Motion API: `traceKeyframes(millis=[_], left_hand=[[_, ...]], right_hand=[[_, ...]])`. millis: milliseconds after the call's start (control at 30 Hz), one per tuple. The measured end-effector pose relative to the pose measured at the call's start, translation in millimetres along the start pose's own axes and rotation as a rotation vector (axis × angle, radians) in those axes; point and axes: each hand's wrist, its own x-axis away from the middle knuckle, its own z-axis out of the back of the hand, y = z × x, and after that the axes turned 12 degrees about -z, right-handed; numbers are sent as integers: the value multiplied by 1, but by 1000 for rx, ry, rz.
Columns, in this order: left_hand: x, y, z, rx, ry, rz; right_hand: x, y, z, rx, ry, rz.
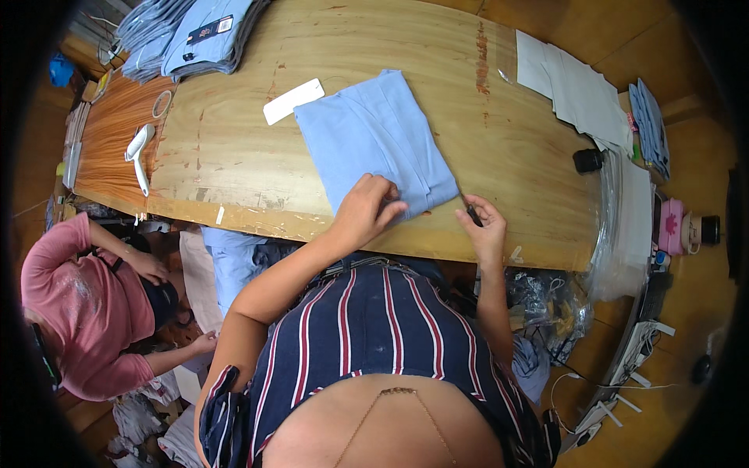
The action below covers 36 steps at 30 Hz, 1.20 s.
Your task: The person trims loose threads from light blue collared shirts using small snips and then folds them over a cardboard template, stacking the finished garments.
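head view, looking down: my left hand [365, 209] comes up from the lower edge with the forearm angled toward the right, wrist bent, fingers curled down and pressing on the near corner of the folded shirt [374, 140]. it is half closed on the cloth, though i cannot tell if it pinches a fold or only pins it flat. my right hand [484, 226] reaches up at the near edge of the counter [507, 132], fingers closed around a small dark tool [472, 213] with its thin tip pointing up toward the shirt's right corner.

the shirt is light blue, folded into a neat rectangle that lies slanted on the wooden counter, with layered edges showing at its lower right corner. its near edge sits under my left hand, and its right corner is just beside my right hand, with the tool's tip between them. a white card [292, 101] lies just beside the shirt's far left corner.
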Motion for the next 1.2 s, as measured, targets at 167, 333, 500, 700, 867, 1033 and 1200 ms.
traceKeyframes(millis=[167,333,500,700,867,1033,1200], left_hand=[[16,2,-22,-259,41,-76],[17,-2,-29,-220,29,-81],[1,-10,-20,-122,-15,-285],[-11,-18,-16,4,-126,-411],[-14,-25,-17,104,-138,-351],[-18,-25,-13,155,-198,-336],[-23,-29,-15,87,-278,-272]], right_hand=[[-4,23,-32,281,100,62],[-10,33,-51,299,58,-14],[-11,38,-49,215,0,-44],[-9,36,-54,174,16,-52],[-17,39,-48,189,219,15],[1,14,-32,408,165,74],[14,6,-26,422,30,56]])
